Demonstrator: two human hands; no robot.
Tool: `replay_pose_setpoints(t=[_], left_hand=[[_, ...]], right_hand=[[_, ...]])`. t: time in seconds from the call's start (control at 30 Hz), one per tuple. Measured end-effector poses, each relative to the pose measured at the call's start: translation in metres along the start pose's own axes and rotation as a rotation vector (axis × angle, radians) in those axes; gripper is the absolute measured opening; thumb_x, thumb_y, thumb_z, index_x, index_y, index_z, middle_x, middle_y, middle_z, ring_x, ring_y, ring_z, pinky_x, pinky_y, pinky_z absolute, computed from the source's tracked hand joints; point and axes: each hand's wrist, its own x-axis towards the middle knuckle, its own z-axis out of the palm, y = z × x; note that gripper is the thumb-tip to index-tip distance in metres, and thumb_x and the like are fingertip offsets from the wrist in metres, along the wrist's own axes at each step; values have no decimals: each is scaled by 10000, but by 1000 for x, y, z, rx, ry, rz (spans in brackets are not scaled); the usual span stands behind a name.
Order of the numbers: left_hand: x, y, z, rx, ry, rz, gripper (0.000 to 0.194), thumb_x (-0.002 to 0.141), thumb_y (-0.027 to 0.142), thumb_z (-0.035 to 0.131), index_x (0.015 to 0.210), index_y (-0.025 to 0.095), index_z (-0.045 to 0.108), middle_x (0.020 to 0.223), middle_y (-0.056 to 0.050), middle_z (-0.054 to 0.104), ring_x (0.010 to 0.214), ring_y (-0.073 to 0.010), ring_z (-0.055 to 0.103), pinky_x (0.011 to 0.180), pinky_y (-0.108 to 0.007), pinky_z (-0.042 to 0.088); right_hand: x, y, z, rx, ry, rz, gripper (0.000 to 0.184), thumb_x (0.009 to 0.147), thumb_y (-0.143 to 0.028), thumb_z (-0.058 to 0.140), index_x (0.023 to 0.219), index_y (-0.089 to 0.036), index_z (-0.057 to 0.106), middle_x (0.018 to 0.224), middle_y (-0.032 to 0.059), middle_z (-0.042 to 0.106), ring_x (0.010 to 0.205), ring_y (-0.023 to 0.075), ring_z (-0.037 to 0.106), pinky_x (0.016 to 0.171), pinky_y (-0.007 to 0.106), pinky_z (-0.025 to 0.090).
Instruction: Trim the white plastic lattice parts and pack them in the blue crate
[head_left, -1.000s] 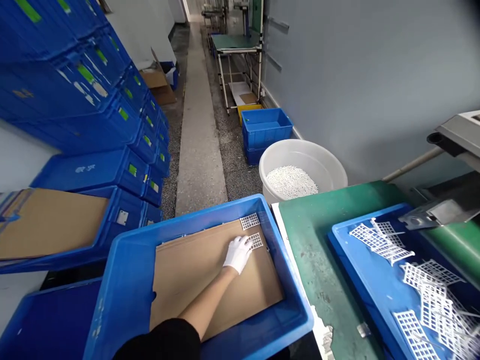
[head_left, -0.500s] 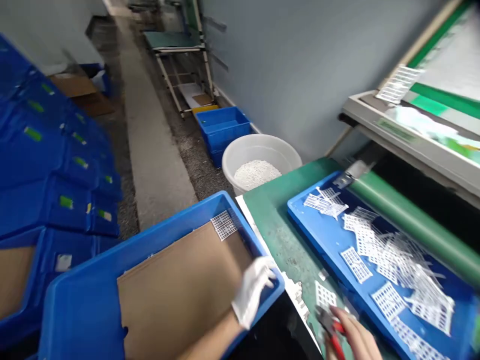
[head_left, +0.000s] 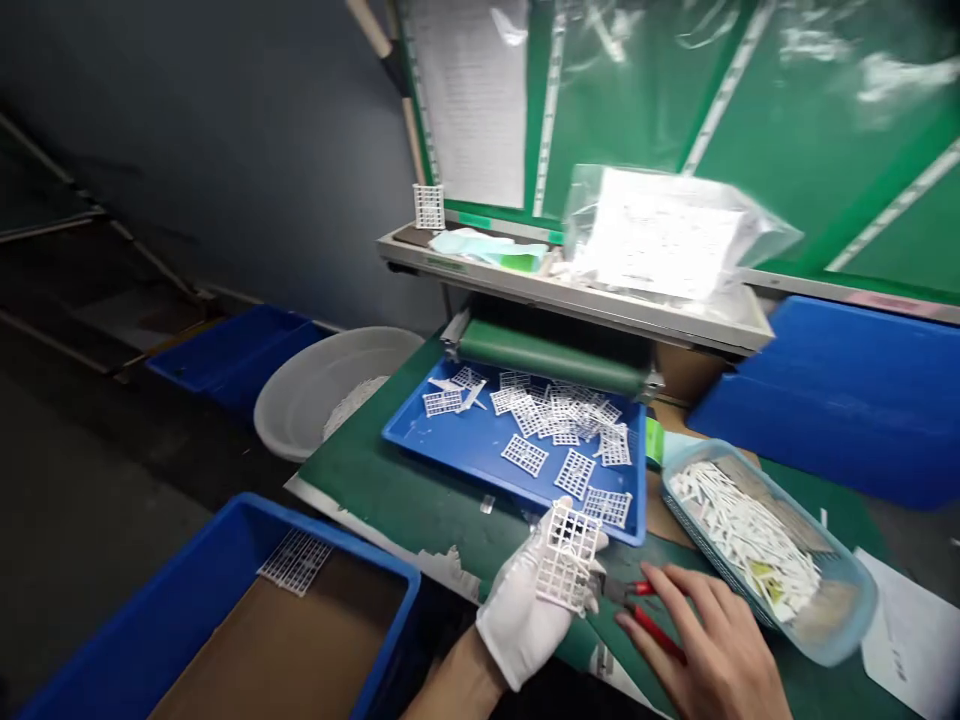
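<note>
My left hand (head_left: 529, 605), in a white glove, is closed on a white plastic grid part (head_left: 566, 555) held just above the green table (head_left: 390, 480). My bare right hand (head_left: 709, 650) grips red-handled cutters (head_left: 645, 612), their tip close to the grid part. Beyond them a blue tray (head_left: 465, 450) carries several loose white grid parts (head_left: 559, 420). To the right a pale basket (head_left: 840, 625) holds white offcut strips.
A blue crate (head_left: 187, 620) lined with cardboard, one grid (head_left: 295, 560) on it, stands lower left. A white tub (head_left: 300, 400) with white scraps sits on the floor. A green roller (head_left: 551, 358) and a shelf with a plastic bag (head_left: 660, 235) stand behind the tray.
My view swung right from the crate to the table. My left hand left the crate and now holds a grid part. My right hand with the cutters came fully into view.
</note>
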Motion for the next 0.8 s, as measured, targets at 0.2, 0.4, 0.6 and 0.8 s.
replay_pose_setpoints(t=[0.2,0.4,0.6,0.8], left_hand=[[34,-66,39,139,66,-40,398,929,410,586,1219,143,636,1164,-163,684,896,-234,672,682,-314,521],[59,-96,64,259,-16,-133,366,924,392,588,1154,120,671,1200,-165,668,842,-225,669,656,-326,532],[94,-101,88,400,-230,-510,541,902,626,498,970,114,659,803,-105,668,644,-227,649,601,-381,549],[114,-124,105,415,-233,-837,703,856,758,432,936,96,653,785,-91,620,670,-223,637,658,-407,550]], right_hand=[[-20,60,-10,-118,-17,51,480,908,-413,623,1311,-158,571,1130,161,638,1046,343,584,897,530,471],[-26,119,-24,-136,-62,-83,523,916,-420,621,1344,-129,548,1218,173,615,1159,346,540,1008,591,409],[-20,177,-44,-196,-53,-316,570,917,-525,586,1301,-104,579,1154,172,640,1087,337,562,925,585,445],[-17,215,-54,-190,-44,-503,593,920,-582,528,1293,-126,592,1146,168,645,1111,348,566,949,604,440]])
